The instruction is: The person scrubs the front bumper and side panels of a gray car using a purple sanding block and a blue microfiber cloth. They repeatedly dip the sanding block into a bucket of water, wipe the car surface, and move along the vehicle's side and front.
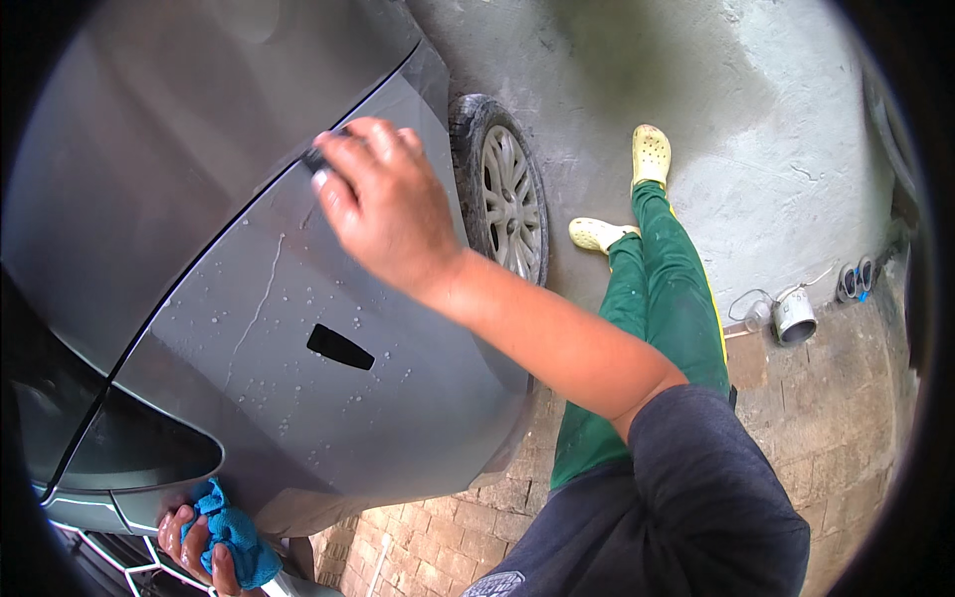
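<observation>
The grey car's panel [418, 398] lies before me, dotted with water drops and a thin trickle. My right hand [383, 204] is closed at the seam by the hood [199, 119]. A small black thing [316, 159] shows under its fingertips; its kind is mostly hidden. At the lower left, my left hand [187, 542] grips a crumpled blue cloth [239, 547], beside the dark headlight [149, 443] and the grille [109, 562]. A black slanted four-sided patch [340, 346] sits on the panel between my hands.
The car's front wheel [507, 194] stands beyond the panel. My green-trousered legs and yellow clogs [652, 154] are on the concrete floor [756, 189]. A whitish pail [794, 316] and a pair of dark shoes [856, 281] stand at the right, by brick paving [816, 438].
</observation>
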The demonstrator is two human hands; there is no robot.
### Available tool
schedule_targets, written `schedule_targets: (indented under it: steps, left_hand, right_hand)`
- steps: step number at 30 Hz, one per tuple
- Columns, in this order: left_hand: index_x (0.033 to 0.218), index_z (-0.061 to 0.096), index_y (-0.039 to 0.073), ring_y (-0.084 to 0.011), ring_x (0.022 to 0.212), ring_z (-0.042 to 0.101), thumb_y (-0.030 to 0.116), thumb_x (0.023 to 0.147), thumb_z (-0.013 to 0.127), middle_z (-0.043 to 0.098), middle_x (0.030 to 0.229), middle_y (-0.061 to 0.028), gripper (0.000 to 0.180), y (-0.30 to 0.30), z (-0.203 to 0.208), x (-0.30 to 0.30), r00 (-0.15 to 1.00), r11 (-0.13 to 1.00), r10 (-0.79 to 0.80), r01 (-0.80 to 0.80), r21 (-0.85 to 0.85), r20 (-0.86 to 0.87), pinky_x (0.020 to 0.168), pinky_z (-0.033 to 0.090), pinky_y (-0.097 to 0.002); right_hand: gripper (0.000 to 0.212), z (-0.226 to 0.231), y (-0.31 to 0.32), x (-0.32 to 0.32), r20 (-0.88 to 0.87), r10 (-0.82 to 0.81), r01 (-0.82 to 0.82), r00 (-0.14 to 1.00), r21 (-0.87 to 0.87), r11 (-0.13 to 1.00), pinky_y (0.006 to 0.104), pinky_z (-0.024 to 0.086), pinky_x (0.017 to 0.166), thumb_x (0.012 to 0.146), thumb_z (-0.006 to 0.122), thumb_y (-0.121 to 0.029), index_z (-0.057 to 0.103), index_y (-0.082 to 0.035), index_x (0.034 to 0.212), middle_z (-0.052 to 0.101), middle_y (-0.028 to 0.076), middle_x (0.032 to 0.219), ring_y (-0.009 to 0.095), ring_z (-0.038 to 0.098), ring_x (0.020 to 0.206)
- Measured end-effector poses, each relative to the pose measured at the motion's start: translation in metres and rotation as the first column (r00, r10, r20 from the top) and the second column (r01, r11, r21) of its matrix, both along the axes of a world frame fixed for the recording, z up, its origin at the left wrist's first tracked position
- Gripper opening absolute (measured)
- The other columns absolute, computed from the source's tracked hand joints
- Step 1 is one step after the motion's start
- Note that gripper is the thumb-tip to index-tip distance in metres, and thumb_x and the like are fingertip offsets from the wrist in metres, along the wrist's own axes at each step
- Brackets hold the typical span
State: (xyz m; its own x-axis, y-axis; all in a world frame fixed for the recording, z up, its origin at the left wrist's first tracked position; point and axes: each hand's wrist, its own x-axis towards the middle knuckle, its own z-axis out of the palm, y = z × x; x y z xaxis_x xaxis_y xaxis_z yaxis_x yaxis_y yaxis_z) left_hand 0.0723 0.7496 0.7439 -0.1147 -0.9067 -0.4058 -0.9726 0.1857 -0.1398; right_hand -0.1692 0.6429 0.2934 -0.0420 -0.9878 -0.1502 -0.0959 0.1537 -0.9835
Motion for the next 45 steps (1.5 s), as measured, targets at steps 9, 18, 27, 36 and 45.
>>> schedule_targets:
  steps: [9, 18, 27, 36, 45]
  left_hand:
    - [0.117, 0.065, 0.011, -0.0383, 0.122, 0.062, 0.029, 0.102, 0.053, 0.068, 0.127, -0.0201, 0.026, -0.001, -0.004, -0.005, 0.993, 0.994, -0.110, 0.110, -0.003, -0.034, 0.115, 0.041, -0.0606]
    - [0.117, 0.068, 0.004, -0.0391, 0.129, 0.057, 0.031, 0.099, 0.050, 0.067, 0.128, -0.0221, 0.037, 0.006, 0.012, 0.024, 0.998, 1.000, -0.014, 0.016, 0.019, -0.063, 0.118, 0.037, -0.0603]
    - [0.116, 0.070, 0.000, -0.0394, 0.132, 0.054, 0.037, 0.095, 0.049, 0.066, 0.131, -0.0219, 0.046, -0.013, 0.019, 0.049, 0.989, 0.993, -0.112, 0.114, 0.009, -0.095, 0.120, 0.033, -0.0604]
    - [0.117, 0.068, 0.003, -0.0397, 0.130, 0.056, 0.035, 0.097, 0.050, 0.067, 0.130, -0.0218, 0.042, -0.009, 0.007, 0.024, 0.969, 0.973, -0.230, 0.230, -0.005, -0.088, 0.120, 0.034, -0.0617]
    - [0.120, 0.066, 0.007, -0.0400, 0.128, 0.059, 0.032, 0.099, 0.053, 0.066, 0.129, -0.0212, 0.036, -0.021, 0.003, 0.045, 0.973, 0.980, -0.200, 0.199, -0.024, -0.112, 0.118, 0.036, -0.0633]
  right_hand:
    - [0.030, -0.063, 0.001, 0.002, -0.067, 0.002, 0.003, 0.998, 0.085, 0.996, 0.0471, 0.052, 0.096, 0.097, 0.065, -0.022, 0.072, -0.003, 0.120, 0.068, 0.016, 0.123, 0.037, 0.062, 0.106]
    - [0.036, -0.072, 0.116, -0.052, 0.203, 0.069, -0.129, 0.977, 0.297, 0.946, 0.0416, 0.043, 0.115, 0.100, 0.068, -0.012, 0.064, -0.003, 0.135, 0.062, 0.016, 0.139, 0.032, 0.057, 0.132]
    - [0.038, -0.156, 0.046, -0.019, 0.087, -0.054, 0.032, 0.995, 0.237, 0.971, 0.0462, 0.041, 0.114, 0.106, 0.057, -0.023, 0.063, 0.001, 0.135, 0.061, 0.021, 0.141, 0.039, 0.054, 0.132]
    - [0.057, -0.034, 0.208, -0.062, 0.254, 0.115, -0.160, 0.960, 0.165, 0.973, 0.0466, 0.038, 0.121, 0.094, 0.068, 0.002, 0.053, 0.000, 0.150, 0.051, 0.020, 0.155, 0.036, 0.049, 0.143]
    - [0.044, -0.155, 0.044, -0.021, 0.054, 0.041, -0.049, 0.998, 0.158, 0.986, 0.0443, 0.040, 0.118, 0.107, 0.056, -0.024, 0.058, -0.005, 0.147, 0.056, 0.021, 0.152, 0.037, 0.053, 0.139]
